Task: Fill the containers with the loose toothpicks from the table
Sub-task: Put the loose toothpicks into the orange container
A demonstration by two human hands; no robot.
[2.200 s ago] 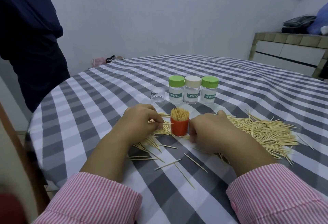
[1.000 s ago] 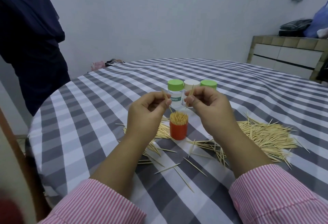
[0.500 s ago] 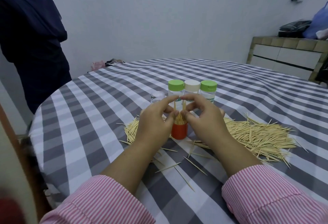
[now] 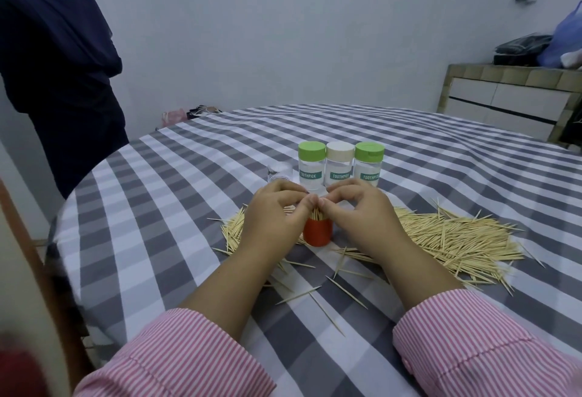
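A: What lies nearest?

B: Pink striped sleeves (image 4: 176, 355) at the near edge, then a few stray toothpicks (image 4: 299, 294) on the grey-and-white checked cloth (image 4: 151, 239) between the forearms.

A: And the hands?

B: The left hand (image 4: 272, 217) and right hand (image 4: 362, 214) meet over the orange pot (image 4: 317, 234), thumbs and forefingers curled inward and touching tip to tip just above its mouth. They seem to pinch toothpicks there, but the sticks between the fingertips are too small to make out clearly.

A: Where is the pot relative to them?

B: Directly under the fingertips, standing upright between the two palms, packed with toothpicks whose tips show just beneath the thumbs.

A: And the loose ones?

B: A big pile (image 4: 456, 236) spreads right of the right hand, touching its wrist side. A smaller heap (image 4: 233, 233) sits left of the left hand, partly hidden by it.

A: Farther back?

B: Three capped bottles labelled TOOTHPICK in a row, just beyond the fingers: green cap (image 4: 311, 165), cream cap (image 4: 339, 165), green cap (image 4: 368, 163). Left of them is a small clear cup (image 4: 279, 171). At far left stands a person in dark clothes (image 4: 59, 66).
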